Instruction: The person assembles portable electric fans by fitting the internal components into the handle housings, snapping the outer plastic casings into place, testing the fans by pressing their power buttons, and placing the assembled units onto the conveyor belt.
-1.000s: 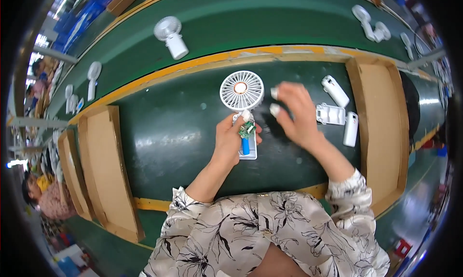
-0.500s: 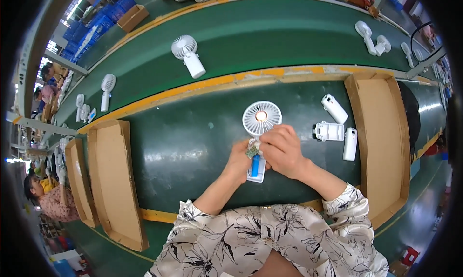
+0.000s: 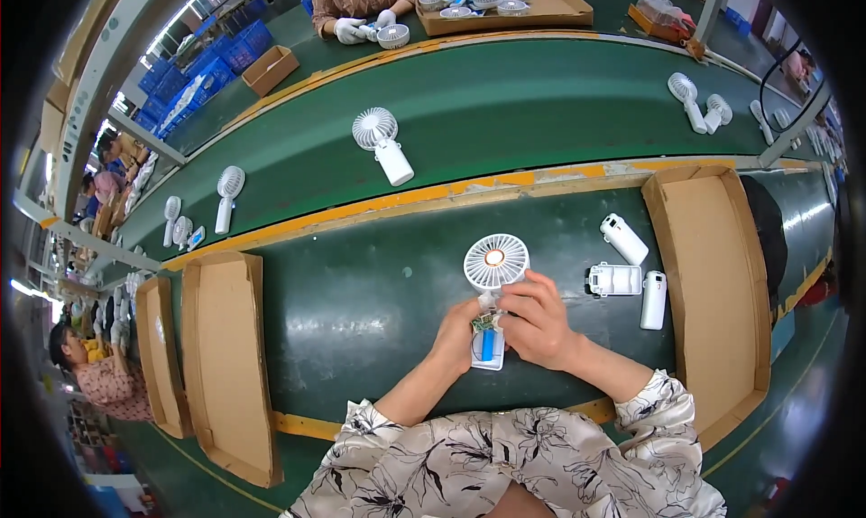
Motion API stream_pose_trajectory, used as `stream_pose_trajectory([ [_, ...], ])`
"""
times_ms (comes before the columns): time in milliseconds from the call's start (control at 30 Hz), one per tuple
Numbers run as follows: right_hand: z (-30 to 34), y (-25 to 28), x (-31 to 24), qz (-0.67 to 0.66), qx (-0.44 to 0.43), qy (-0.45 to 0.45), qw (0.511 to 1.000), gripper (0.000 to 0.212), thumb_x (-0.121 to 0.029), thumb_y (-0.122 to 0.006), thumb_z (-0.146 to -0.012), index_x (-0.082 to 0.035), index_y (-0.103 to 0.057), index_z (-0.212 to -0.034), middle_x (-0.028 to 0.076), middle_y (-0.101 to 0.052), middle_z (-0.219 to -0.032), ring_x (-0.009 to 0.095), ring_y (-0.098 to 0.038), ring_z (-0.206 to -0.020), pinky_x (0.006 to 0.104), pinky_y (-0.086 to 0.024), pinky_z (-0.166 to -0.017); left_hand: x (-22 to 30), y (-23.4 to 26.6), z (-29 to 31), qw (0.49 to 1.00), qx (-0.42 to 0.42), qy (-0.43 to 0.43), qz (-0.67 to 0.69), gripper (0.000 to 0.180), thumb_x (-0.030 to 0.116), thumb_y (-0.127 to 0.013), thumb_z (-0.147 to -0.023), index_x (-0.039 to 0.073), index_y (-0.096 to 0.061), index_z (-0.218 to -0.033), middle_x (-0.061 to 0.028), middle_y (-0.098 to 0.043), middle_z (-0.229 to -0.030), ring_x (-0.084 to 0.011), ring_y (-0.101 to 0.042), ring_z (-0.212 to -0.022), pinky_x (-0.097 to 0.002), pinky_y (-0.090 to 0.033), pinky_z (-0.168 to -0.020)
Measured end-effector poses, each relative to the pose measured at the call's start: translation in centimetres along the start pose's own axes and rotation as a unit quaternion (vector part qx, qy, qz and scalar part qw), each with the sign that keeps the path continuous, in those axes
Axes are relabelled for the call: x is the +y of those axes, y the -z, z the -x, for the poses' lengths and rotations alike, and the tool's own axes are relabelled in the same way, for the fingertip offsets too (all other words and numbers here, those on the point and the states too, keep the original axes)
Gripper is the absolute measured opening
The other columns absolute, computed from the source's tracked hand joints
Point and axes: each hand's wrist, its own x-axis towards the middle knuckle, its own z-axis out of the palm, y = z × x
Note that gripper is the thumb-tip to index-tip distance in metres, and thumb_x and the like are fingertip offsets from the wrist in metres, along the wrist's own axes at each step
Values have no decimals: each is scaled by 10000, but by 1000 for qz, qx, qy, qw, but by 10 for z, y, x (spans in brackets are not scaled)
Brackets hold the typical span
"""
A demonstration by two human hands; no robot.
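A white handheld fan lies in front of me, its round grille (image 3: pixel 510 264) with an orange ring at the centre pointing away. Its handle shell (image 3: pixel 488 365) is uncovered, showing a blue cylindrical battery (image 3: pixel 488 345). A small green circuit board (image 3: pixel 485 322) sits above the battery, between my hands. My left hand (image 3: pixel 454 338) is closed around the left side of the handle, thumb by the board. My right hand (image 3: pixel 541 327) has bent fingers pinching at the board's right edge, just below the grille; its fingertips are partly hidden.
Loose white handle pieces (image 3: pixel 615 280) lie to the right, beside a long cardboard tray (image 3: pixel 713 284). More cardboard trays (image 3: pixel 225 356) stand at left. Beyond a yellow-edged ledge, several white fans (image 3: pixel 394 163) lie on a green belt (image 3: pixel 298 157). Across it, a person's gloved hands (image 3: pixel 350 31) hold a fan.
My view has tilted up, so the scene sits lower and the person opposite shows more. The circuit board has turned flatter between my hands. The orange at the fan's centre looks less bright.
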Motion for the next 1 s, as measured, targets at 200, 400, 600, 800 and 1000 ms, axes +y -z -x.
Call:
stream_pose_trajectory([
  [200,7,-5,8,20,10,-17,1000,187,-42,-626,-579,-47,-576,-759,56,-557,-854,229,-554,-892,464,-362,-892,-3,-3,-5,997,46,-57,33,249,176,-427,-852,0,-534,-993,-88,-589,-901,-167,-581,-796,-300,-481,-685],
  [400,8,-6,14,36,10,-27,999,163,-47,-632,-593,-51,-574,-745,51,-565,-831,225,-567,-870,482,-336,-910,1,-7,-9,995,32,-88,15,247,180,-434,-853,5,-560,-973,-61,-592,-896,-136,-571,-791,-270,-454,-656],
  [600,17,-7,12,22,12,-33,999,181,22,-615,-578,-28,-562,-744,62,-585,-821,236,-575,-872,503,-337,-908,-11,-1,-9,995,40,-94,-21,251,174,-439,-859,-18,-555,-973,-86,-600,-898,-163,-581,-798,-297,-464,-686],
  [800,15,-5,21,36,-62,-53,996,196,-18,-615,-607,-34,-550,-792,77,-559,-830,226,-547,-888,501,-326,-909,-23,4,-26,990,103,-99,-16,180,213,-528,-797,49,-602,-786,-5,-549,-651,-89,-493,-516,-235,-346,-419],
  [1000,-9,3,25,-63,-78,-104,989,193,88,-527,-639,19,-514,-819,128,-533,-856,301,-537,-773,347,-445,-641,11,-20,-7,993,51,-100,27,257,181,-448,-842,-21,-547,-966,-87,-605,-860,-174,-595,-733,-310,-491,-631],
])
